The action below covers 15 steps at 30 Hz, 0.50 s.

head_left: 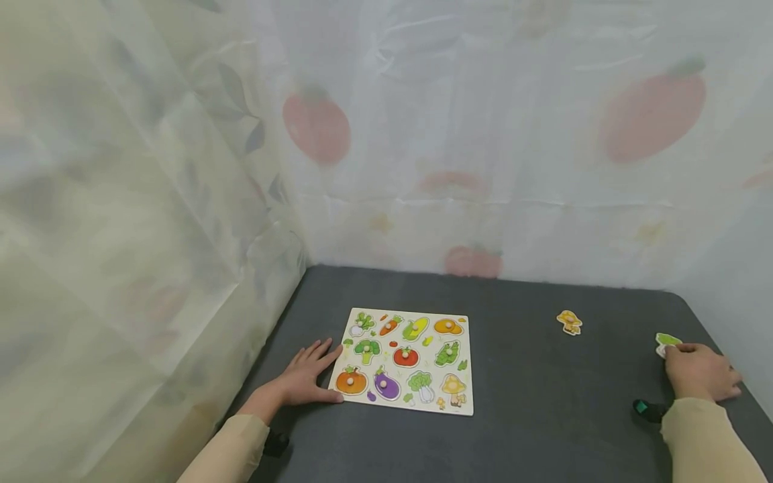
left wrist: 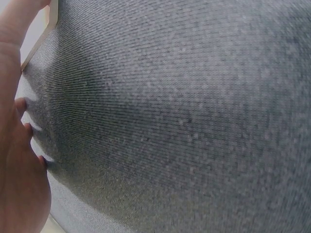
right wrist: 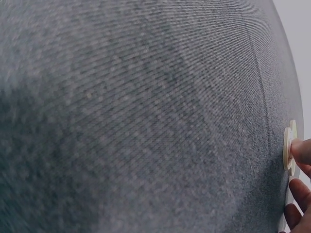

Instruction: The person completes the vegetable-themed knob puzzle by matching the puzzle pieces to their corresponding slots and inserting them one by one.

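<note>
A wooden vegetable puzzle board [head_left: 427, 342] lies flat left of the table's middle. My left hand [head_left: 306, 377] rests at its left edge, with fingers spread and the thumb touching the lower left corner; in the left wrist view, only a corner of the board [left wrist: 48, 22] shows beside the hand. Far to the right, my right hand [head_left: 700, 372] pinches a green-and-white vegetable puzzle piece [head_left: 667, 339], partly covered by the fingers. The right wrist view shows the piece [right wrist: 286, 149] edge-on at the fingertips. Between board and right hand lies a yellow mushroom puzzle piece [head_left: 570, 322].
Knobbed pieces, such as the tomato [head_left: 406, 356] and eggplant [head_left: 386, 385], sit in the board. The mushroom recess [head_left: 453, 386] has no knob. Dark grey cloth covers the table [head_left: 525, 429]. Patterned curtains [head_left: 392, 168] hang along the back and left.
</note>
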Each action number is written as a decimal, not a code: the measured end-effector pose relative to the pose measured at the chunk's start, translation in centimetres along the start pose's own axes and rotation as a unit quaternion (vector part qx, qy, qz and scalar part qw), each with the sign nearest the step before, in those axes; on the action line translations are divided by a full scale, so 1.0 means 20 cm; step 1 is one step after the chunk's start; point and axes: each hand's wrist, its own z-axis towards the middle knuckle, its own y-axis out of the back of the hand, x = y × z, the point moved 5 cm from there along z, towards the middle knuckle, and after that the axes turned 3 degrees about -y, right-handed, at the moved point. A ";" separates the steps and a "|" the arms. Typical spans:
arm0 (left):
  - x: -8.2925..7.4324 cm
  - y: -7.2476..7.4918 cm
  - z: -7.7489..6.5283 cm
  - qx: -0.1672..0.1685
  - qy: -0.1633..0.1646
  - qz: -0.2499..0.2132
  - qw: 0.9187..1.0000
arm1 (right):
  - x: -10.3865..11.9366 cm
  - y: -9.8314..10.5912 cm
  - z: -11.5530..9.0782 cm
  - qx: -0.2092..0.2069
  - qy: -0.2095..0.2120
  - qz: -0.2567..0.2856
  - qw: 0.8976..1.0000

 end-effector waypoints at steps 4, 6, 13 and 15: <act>0.00 0.00 0.00 0.000 -0.002 -0.001 1.000 | -0.01 0.01 -0.01 0.000 0.000 0.002 1.000; 0.00 0.00 0.00 0.000 -0.001 -0.002 1.000 | -0.01 0.01 -0.01 -0.001 0.001 0.004 1.000; -0.01 0.00 0.00 -0.004 -0.003 -0.002 1.000 | 0.00 -0.01 0.00 -0.003 0.009 0.000 1.000; 0.00 0.00 0.00 -0.004 -0.004 -0.002 1.000 | 0.00 -0.02 0.01 0.001 0.018 -0.005 1.000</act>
